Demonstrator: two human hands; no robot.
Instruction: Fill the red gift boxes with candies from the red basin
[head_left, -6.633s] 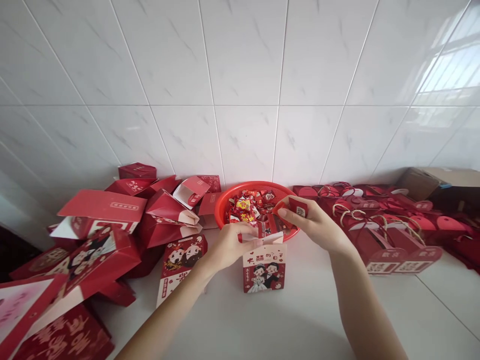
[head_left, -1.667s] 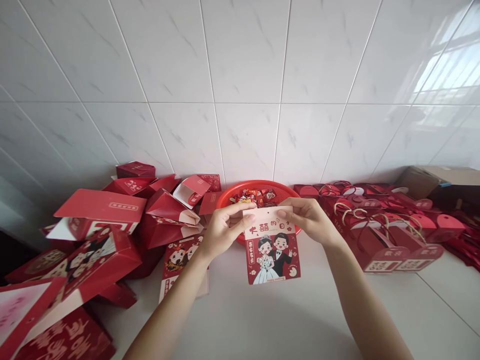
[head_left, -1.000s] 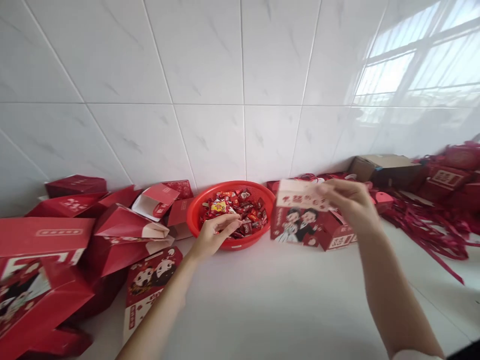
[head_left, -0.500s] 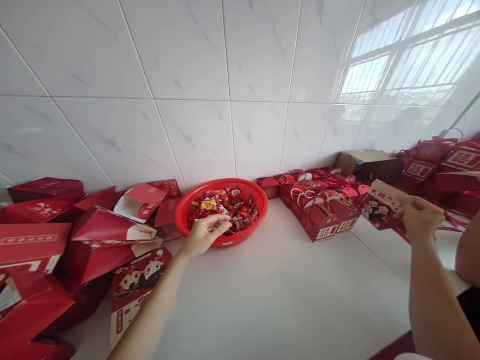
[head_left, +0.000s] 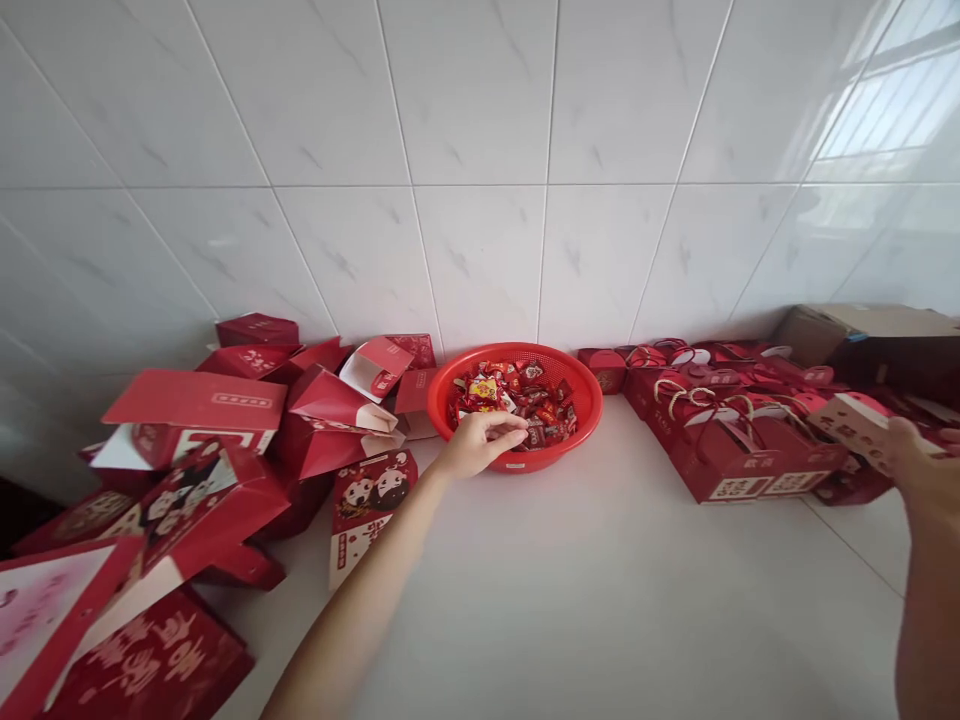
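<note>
Placement is, in our judgement, the step in hand: the printed box (head_left: 851, 425) is at the right side of the counter (head_left: 570, 600), beside the handled boxes (head_left: 739, 450). We judge that the next move calls for steady support of the printed box while its base is aligned with its neighbours, then a clean release. Take care not to catch the cord handles (head_left: 701, 396).

Position relative to the fingers: the pale upper panel of the printed box meets the fingers of the right hand (head_left: 926, 480) at the box's right end. The box lies to the left of the hand, tilted. We cannot tell whether its base rests on the boxes behind it or is held above them. The right hand is blurred and cut by the frame edge; we cannot tell whether its fingers pinch the box or only touch it.

The left hand (head_left: 480, 443) is over the near rim of the red basket (head_left: 559, 455), just in front of the wrapped sweets (head_left: 551, 410). Its fingers are loosely curled, with the thumb close to the fingertips. We see nothing between them, but cannot tell whether the pads meet. To the left we note open red boxes (head_left: 322, 405) and a separate card box (head_left: 375, 490) near the left forearm.
</note>
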